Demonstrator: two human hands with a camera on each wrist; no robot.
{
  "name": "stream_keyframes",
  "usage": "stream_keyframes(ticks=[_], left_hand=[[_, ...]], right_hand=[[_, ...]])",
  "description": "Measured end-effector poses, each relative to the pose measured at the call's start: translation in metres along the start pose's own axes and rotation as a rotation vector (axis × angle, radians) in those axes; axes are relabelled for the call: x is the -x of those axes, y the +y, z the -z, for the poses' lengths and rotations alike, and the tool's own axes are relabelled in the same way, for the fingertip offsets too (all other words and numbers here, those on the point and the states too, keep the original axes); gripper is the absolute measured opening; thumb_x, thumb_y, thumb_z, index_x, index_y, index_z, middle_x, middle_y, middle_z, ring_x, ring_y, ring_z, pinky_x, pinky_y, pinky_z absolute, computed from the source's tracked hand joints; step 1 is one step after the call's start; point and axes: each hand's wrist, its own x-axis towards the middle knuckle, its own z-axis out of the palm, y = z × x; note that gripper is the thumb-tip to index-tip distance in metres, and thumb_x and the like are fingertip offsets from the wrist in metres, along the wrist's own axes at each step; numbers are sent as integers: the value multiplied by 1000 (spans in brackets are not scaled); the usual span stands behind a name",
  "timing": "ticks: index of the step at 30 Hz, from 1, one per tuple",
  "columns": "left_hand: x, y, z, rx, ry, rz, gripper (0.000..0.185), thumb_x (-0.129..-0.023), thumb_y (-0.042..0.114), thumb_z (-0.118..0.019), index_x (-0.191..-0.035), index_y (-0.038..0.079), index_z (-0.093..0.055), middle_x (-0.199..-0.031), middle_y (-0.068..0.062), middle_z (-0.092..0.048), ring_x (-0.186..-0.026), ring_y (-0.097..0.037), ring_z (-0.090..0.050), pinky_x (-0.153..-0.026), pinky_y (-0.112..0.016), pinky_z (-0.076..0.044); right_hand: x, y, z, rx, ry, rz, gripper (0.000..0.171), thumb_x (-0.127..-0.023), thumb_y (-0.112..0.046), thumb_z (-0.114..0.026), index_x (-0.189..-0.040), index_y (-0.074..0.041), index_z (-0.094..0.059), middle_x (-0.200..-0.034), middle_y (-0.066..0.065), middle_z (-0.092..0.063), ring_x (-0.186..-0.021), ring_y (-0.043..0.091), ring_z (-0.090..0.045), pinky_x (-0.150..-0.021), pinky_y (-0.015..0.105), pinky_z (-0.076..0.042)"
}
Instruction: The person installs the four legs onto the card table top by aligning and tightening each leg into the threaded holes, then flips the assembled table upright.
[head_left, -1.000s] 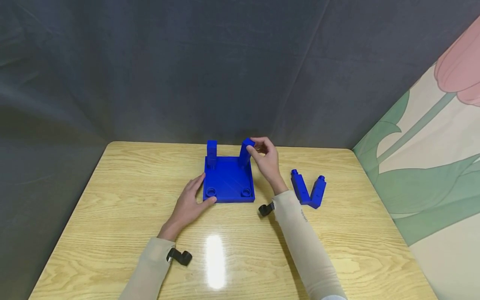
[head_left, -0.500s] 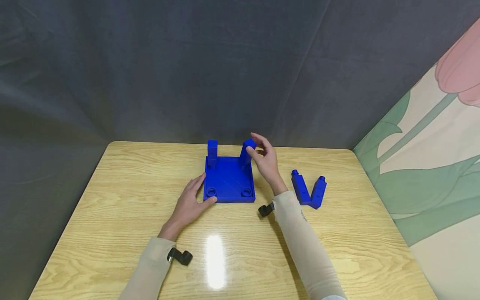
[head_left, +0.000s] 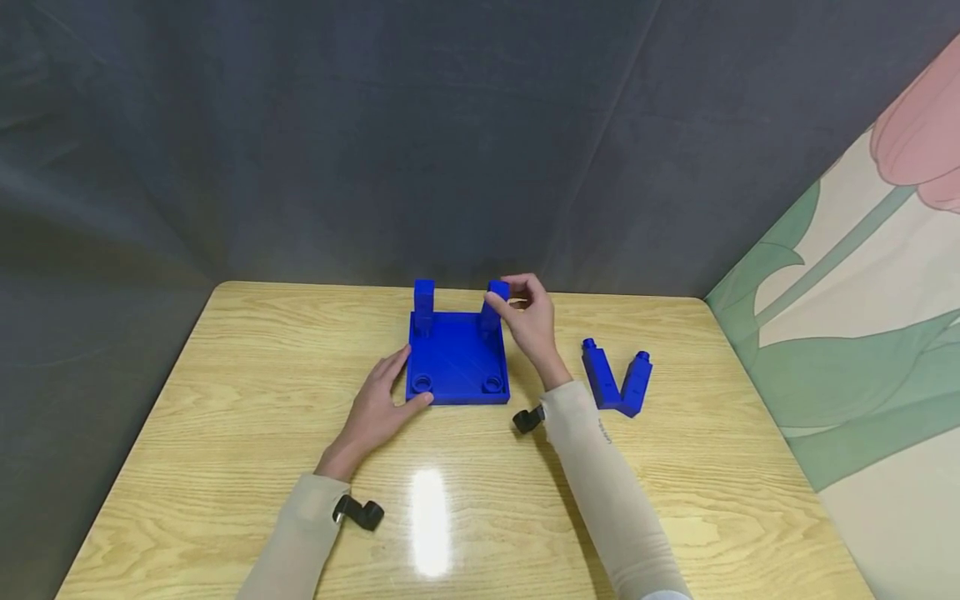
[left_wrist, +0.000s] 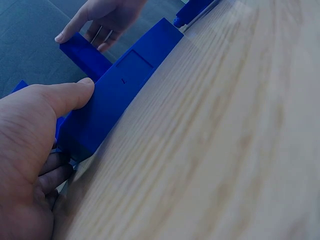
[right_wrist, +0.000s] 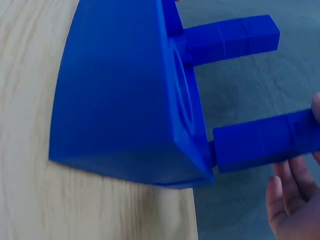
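Note:
A blue square board (head_left: 456,354) with a raised rim lies on the table; round threaded sockets show in its two near corners. One blue square post (head_left: 423,302) stands upright in the far left corner. My right hand (head_left: 534,327) pinches the top of a second blue post (head_left: 491,321) between thumb and fingers at the far right corner. In the right wrist view, a narrow neck shows between this post (right_wrist: 265,142) and the board. My left hand (head_left: 375,410) grips the board's near left corner, thumb on the front side and fingers along the left side.
Two more blue posts, a left one (head_left: 600,375) and a right one (head_left: 636,385), lie on the table to the right in a V, threaded ends pointing away. A dark curtain (head_left: 450,150) hangs behind the wooden table (head_left: 270,358).
The right fingers opened off the post half a second ago and now pinch it again. The post has turned and stands more upright. The left hand and board are nearly unmoved.

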Motion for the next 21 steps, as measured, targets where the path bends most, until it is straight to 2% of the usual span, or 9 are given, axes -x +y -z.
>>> stream_keyframes(ticks=[6, 11, 13, 17, 21], left_hand=[[0, 1, 1, 0, -4, -1, 98, -102, 42, -82, -177, 11, -28, -180, -18, -32, -167, -46, -22, -132, -70, -23], [-1, 0, 0, -10, -5, 4, 97, -101, 43, -82, -177, 12, -29, -180, -18, -32, -167, -45, -25, -131, -69, -26], [-1, -1, -1, -14, -3, 3, 97, -101, 43, -82, -177, 12, -29, -180, -18, -32, -167, -45, -25, -131, -70, -26], [-1, -1, -1, -14, -2, 1, 97, -102, 43, -82, -177, 12, -29, -180, -17, -32, -167, -44, -26, -131, -69, -26], [0, -1, 0, -11, -4, 9, 97, -102, 44, -81, -177, 13, -28, -181, -16, -31, -167, -44, -24, -132, -69, -25]], right_hand=[[-2, 3, -5, 64, 60, -16, 35, -95, -16, -92, -117, 0, -70, -112, 19, -71, -105, 40, -69, -76, 20, -51], [-2, 3, -7, 103, 85, 4, 37, -93, -17, -93, -113, -1, -67, -107, 17, -70, -102, 42, -68, -73, 20, -51], [-1, 4, -7, 106, 85, 5, 38, -94, -17, -93, -118, 0, -68, -107, 17, -70, -100, 40, -68, -73, 20, -51], [-1, 7, -7, 82, 56, 27, 51, -96, -13, -90, -139, 1, -68, -115, 20, -70, -102, 34, -65, -78, 25, -49], [-2, 12, -2, -24, -34, 70, 53, -107, -8, -73, -157, 2, -58, -134, 28, -68, -117, 30, -61, -91, 35, -47]])
